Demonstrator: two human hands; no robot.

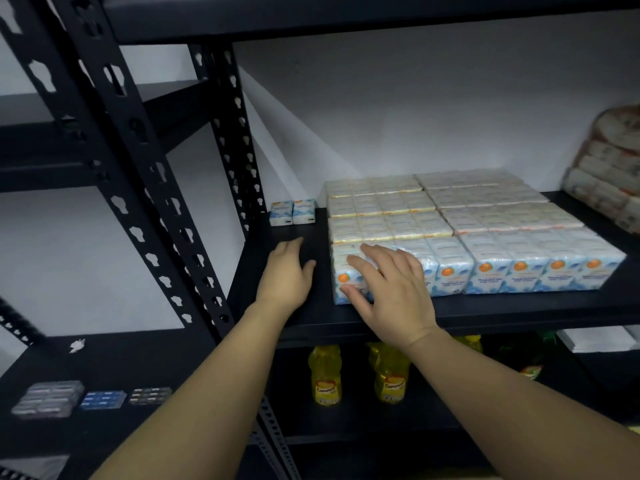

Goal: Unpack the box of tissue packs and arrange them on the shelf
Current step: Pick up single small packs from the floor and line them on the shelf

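Note:
Wrapped blocks of small white-and-blue tissue packs (519, 261) with orange dots lie in tight rows on the black metal shelf (485, 313). My right hand (388, 289) lies with spread fingers on the front-left block (446, 268), touching its top and front face. My left hand (287, 275) rests flat and open on the bare shelf board just left of that block. Two single tissue packs (292, 212) stand upright at the shelf's back left corner. No box is in view.
A bulky wrapped bundle of paper rolls (609, 174) sits at the shelf's far right. Yellow bottles (325, 375) stand on the shelf below. Perforated black uprights (145, 168) rise at left. Small flat packs (100, 400) lie on a lower left shelf.

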